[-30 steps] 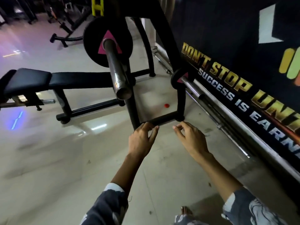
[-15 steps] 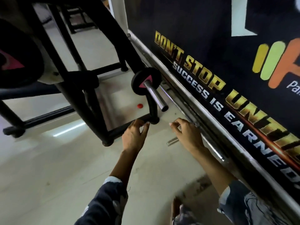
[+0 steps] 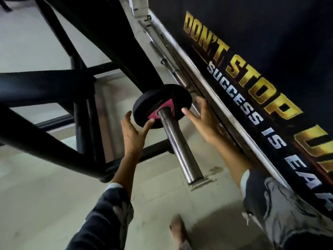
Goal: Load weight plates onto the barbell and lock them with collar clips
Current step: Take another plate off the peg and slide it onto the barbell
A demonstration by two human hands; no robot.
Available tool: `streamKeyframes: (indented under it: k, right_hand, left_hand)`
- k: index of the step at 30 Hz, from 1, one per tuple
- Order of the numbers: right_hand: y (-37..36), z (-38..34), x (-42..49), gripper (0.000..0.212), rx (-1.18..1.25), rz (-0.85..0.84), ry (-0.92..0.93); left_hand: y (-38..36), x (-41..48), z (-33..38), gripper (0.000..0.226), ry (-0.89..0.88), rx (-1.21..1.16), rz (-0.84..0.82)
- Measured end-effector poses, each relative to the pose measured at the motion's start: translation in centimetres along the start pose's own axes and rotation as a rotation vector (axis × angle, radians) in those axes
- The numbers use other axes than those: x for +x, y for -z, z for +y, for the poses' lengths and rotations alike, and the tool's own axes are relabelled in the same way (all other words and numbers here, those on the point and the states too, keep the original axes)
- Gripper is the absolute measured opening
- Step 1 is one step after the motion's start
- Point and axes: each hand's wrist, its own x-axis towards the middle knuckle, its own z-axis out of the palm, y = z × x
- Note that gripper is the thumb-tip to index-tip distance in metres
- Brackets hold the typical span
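Head view puts us early in the job, we judge: the small black plate (image 3: pixel 153 101) sits on a steel peg (image 3: pixel 180 150) of the rack, not yet drawn off, and we see no clips anywhere. Carrying, loading and locking are all left to do. Our left hand (image 3: pixel 133 136) lays its thumb on the plate's face beside the pink mark, fingers loose just beside the left rim. Our right hand (image 3: pixel 203 120) is spread too, thumb tip just beside the right rim, fingers reaching behind it. Neither hand grips the plate.
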Motion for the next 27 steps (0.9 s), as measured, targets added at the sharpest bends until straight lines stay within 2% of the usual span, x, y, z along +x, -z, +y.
streamKeyframes:
  k: [3,7,11,14,16,18,21,24,27]
  right_hand:
    - [-2.4,2.1,6.1,0.069,0.193,-0.019,-0.030]
    - [-3.6,3.5,10.3,0.048,0.351,0.001,0.046]
    - [-4.1,4.5,10.9,0.030,0.409,0.066,0.168]
    - [-4.6,4.2,10.7,0.024,0.495,0.112,0.224]
    - [-4.7,4.0,10.3,0.018,0.559,0.104,0.235]
    - [-4.6,4.7,9.3,0.024,0.598,0.123,0.225]
    - [-4.2,6.1,6.1,0.029,0.633,0.188,0.169]
    - [-3.4,7.3,2.1,0.016,0.662,0.260,0.197]
    - [-1.7,8.3,-2.5,0.019,0.658,0.296,0.203]
  left_hand:
    - [-1.5,5.2,-3.1,0.076,-0.086,-0.058,-0.024]
    - [-2.6,8.3,-3.5,0.039,-0.210,-0.163,0.049]
    - [-3.8,8.8,-2.8,0.048,-0.259,-0.247,0.097]
    - [-4.1,9.2,-3.6,0.020,-0.249,-0.339,0.149]
    - [-4.2,8.8,-4.0,0.020,-0.256,-0.356,0.190]
    - [-4.2,7.4,-4.1,0.023,-0.257,-0.342,0.210]
    - [-4.1,4.6,-4.0,0.032,-0.291,-0.322,0.187]
    - [-3.7,1.1,-3.8,0.033,-0.311,-0.302,0.158]
    - [-3.5,-4.0,-3.6,0.032,-0.301,-0.300,0.135]
